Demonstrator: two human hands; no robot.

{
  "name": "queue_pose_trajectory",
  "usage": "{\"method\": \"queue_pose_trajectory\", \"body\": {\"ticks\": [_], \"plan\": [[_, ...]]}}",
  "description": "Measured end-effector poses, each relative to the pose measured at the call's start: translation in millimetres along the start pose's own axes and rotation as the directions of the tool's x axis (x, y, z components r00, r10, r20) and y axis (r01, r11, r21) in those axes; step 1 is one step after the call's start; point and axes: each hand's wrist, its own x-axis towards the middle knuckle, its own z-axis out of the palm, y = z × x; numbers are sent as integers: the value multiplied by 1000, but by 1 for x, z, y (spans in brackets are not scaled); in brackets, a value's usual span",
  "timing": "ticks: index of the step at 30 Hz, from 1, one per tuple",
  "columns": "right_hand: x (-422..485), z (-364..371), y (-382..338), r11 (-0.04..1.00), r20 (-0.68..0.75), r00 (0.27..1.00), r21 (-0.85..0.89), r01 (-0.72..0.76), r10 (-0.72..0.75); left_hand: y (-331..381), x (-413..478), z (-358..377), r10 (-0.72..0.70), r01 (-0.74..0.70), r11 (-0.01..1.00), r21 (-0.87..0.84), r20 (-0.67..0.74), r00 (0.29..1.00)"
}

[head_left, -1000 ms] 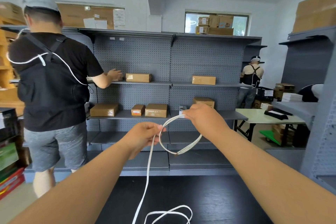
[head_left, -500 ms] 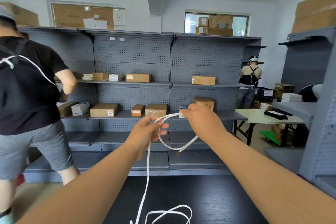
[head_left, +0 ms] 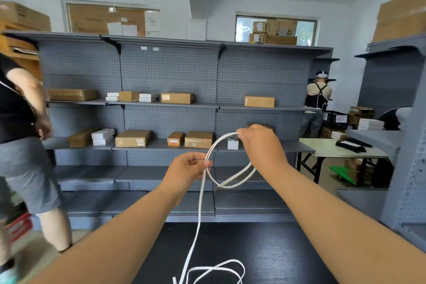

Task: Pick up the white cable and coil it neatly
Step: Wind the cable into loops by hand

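Observation:
The white cable (head_left: 198,214) runs up from loose loops on the black table (head_left: 276,256) to both my hands, held out in front of me at chest height. My left hand (head_left: 187,169) pinches the cable between thumb and fingers where a small loop begins. That loop arcs up to my right hand (head_left: 259,143), whose curled fingers hold its top, then hangs down and ends in a free tip below and between the hands.
Grey pegboard shelving (head_left: 170,104) with several cardboard boxes stands right behind the table. A person in a black shirt (head_left: 20,136) walks at the far left. Another person (head_left: 319,97) stands at the back right near a pale table (head_left: 332,148).
My hands have drawn slightly apart and the loop between them has opened wider. The person on the left has moved further left, partly out of view.

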Motion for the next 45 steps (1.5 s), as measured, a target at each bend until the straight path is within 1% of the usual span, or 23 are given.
{"method": "queue_pose_trajectory", "body": {"ticks": [3, 7, 9, 11, 13, 18, 21, 25, 30, 36, 39, 42, 45], "plan": [[0, 2, 1, 998, -10, 1000, 54, -14, 14, 1, 1, -2, 19, -17, 999, 49, -43, 999], [-2, 11, 4, 955, -26, 988, 262, -138, 150, 12, 6, -7, 122, -97, 975, 202, -116, 986], [-5, 15, 5, 922, 13, 977, 327, -207, 215, 19, 9, -10, 176, -137, 944, 301, -107, 979], [-8, 18, 5, 881, 60, 962, 388, -269, 267, 27, 12, -12, 200, -160, 916, 367, -72, 977], [-9, 19, 5, 857, 119, 949, 409, -314, 291, 34, 15, -14, 205, -168, 886, 431, -41, 978], [-10, 20, 6, 872, 218, 935, 350, -342, 279, 47, 21, -16, 215, -185, 793, 581, 17, 976], [-11, 19, 7, 871, 263, 939, 379, -313, 223, 50, 23, -17, 170, -165, 804, 572, 46, 984], [-11, 20, 8, 910, 316, 934, 316, -266, 164, 52, 27, -16, 148, -155, 792, 590, 60, 987], [-10, 22, 7, 971, 313, 942, 164, -176, 118, 49, 28, -14, 126, -142, 789, 598, 69, 990], [-10, 23, 2, 995, 314, 948, 71, -69, 43, 45, 27, -9, 82, -115, 826, 552, 83, 993], [-9, 23, 0, 998, 300, 954, 59, -28, 9, 43, 27, -9, 80, -114, 838, 534, 85, 993], [-8, 24, 1, 998, 288, 958, 66, -1, -18, 37, 26, -12, 78, -109, 871, 480, 84, 993], [-4, 24, 3, 997, 278, 960, 73, 12, -32, 29, 21, -13, 51, -87, 937, 339, 113, 992]]}}
